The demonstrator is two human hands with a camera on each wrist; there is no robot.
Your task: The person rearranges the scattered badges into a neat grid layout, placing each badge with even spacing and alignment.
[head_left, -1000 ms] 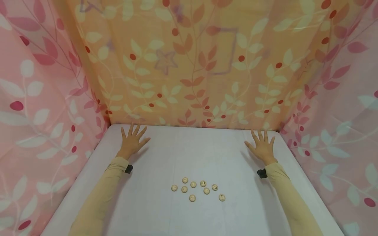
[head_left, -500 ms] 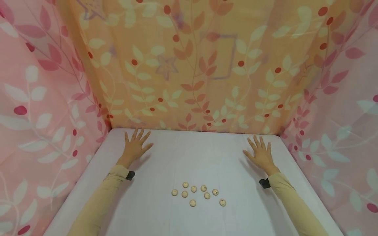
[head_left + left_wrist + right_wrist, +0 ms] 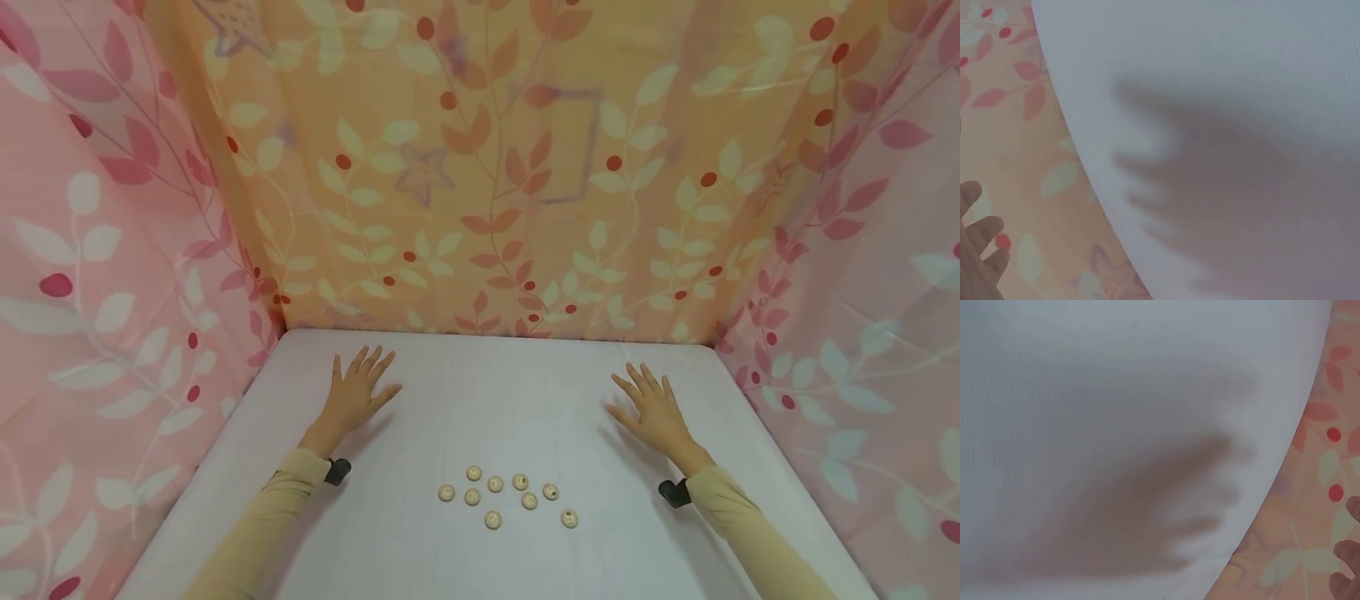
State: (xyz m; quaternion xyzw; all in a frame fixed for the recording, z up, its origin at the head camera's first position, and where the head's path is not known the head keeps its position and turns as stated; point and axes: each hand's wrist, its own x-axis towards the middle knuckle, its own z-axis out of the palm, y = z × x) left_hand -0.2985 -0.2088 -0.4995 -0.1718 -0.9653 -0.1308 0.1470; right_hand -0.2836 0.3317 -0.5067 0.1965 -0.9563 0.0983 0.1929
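Head view first: nine small round pale-wood discs [image 3: 510, 498] lie loose on the white tabletop [image 3: 465, 417], near the front middle, between the two forearms. They are flat, button-like, cream-coloured, several with a dark mark at the centre; what the marks are is too small to read. Count them: four in a back row, four in a middle row with one at the far left, and one alone in front between the others. None touch one another.

Left hand [image 3: 358, 392] is out over the tabletop, palm down, fingers [image 3: 371, 363] straight and spread, holding nothing, well apart from the discs. Right hand [image 3: 651, 408] mirrors it on the other side, fingers spread and straight, also holding nothing. Whether the palms press the surface or hang just above it, I cannot tell. Both wrist views show only hand shadows on the white surface and fingertips at the edge.

Leaf-patterned curtain [image 3: 480, 167] walls the tabletop on three sides.
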